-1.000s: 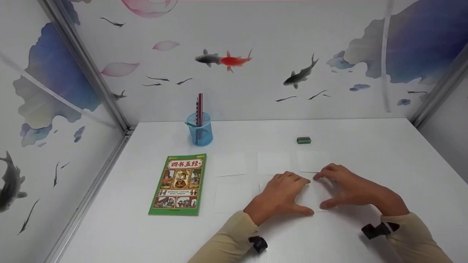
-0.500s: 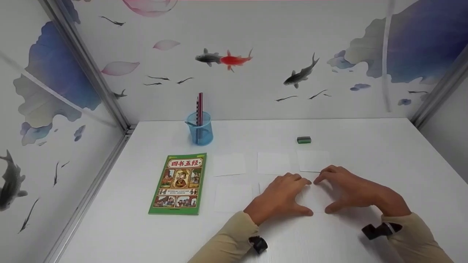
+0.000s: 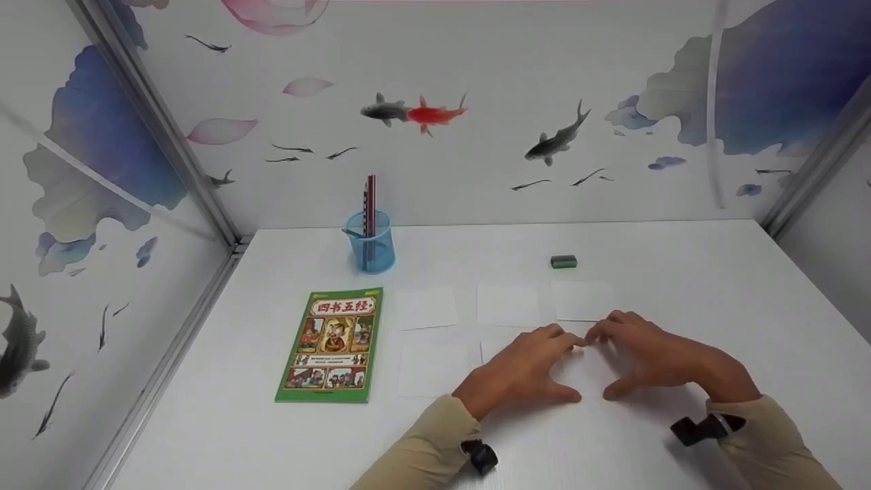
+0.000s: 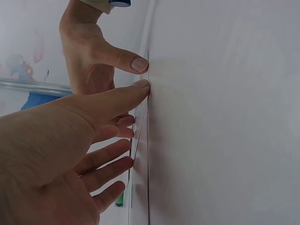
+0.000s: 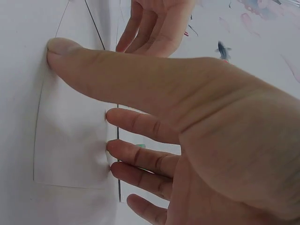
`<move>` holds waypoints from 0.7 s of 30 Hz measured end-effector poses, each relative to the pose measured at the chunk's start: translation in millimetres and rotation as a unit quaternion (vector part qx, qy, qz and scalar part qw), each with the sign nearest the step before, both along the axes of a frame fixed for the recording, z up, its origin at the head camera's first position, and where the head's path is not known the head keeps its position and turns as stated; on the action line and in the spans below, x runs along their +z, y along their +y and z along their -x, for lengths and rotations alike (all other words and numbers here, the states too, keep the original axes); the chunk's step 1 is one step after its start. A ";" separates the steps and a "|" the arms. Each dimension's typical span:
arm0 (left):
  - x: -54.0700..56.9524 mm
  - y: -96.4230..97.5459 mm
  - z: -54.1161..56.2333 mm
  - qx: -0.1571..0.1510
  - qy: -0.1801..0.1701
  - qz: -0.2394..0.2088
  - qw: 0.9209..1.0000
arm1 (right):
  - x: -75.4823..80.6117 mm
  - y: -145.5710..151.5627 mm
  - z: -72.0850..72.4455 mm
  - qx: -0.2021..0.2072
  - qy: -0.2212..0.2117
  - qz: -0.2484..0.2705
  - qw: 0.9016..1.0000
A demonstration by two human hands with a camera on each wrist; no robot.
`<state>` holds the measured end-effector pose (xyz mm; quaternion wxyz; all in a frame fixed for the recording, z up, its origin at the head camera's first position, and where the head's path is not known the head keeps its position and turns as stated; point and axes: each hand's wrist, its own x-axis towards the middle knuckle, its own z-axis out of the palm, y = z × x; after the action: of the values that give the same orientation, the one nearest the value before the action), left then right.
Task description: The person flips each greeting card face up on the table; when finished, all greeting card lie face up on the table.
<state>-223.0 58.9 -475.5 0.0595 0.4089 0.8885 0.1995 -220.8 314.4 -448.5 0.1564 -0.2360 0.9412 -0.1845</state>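
Observation:
Both hands rest on a white paper sheet (image 3: 586, 374) lying flat on the white table, fingertips and thumbs at its edges. My left hand (image 3: 520, 371) touches it from the left with spread, fairly straight fingers. From the other side, my right hand (image 3: 653, 361) reaches over with its thumb set apart; the two index fingertips nearly meet at the sheet's far edge. In the right wrist view the right thumb presses near one edge of the paper (image 5: 70, 140), the other fingertips along the opposite edge. Another sheet (image 3: 495, 348) is partly covered by my left hand.
More white sheets lie in rows: one in the near row (image 3: 435, 371) and three behind (image 3: 427, 307). A green-bordered comic-style book (image 3: 330, 346) lies at left. Behind stand a blue cup (image 3: 374, 255) holding pencils (image 3: 369, 194) and, further right, a small green block (image 3: 564, 262).
My left index fingertip has shifted slightly right toward the right hand. My right thumb has slid a little right and nearer the front. The other sheets, the book and the cup have stayed put.

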 end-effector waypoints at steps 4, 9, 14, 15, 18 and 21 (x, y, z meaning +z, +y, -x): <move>-0.5 0.2 0.6 -0.007 0.006 -0.010 1.000 | 0.4 -0.2 -0.2 0.006 0.011 0.012 1.000; -0.7 2.0 0.4 -0.008 0.017 -0.006 1.000 | -0.4 0.7 2.2 0.009 0.037 0.061 0.997; -1.0 3.4 -0.1 0.006 0.034 0.010 0.999 | -0.3 3.1 6.9 -0.020 0.027 0.091 0.995; -1.4 3.9 -0.1 0.009 0.039 0.012 0.999 | 0.0 3.9 7.8 -0.024 0.028 0.095 0.995; -2.6 4.7 -0.1 0.021 0.055 0.010 0.998 | 0.8 6.9 10.1 -0.039 0.043 0.111 0.992; -3.3 5.1 -1.0 0.036 0.069 0.003 0.997 | 3.1 9.7 11.4 -0.071 0.049 0.134 0.987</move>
<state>-221.9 64.0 -478.8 -0.0082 0.3894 0.9052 0.1699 -232.2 324.1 -445.4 0.0635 -0.1956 0.9289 -0.3079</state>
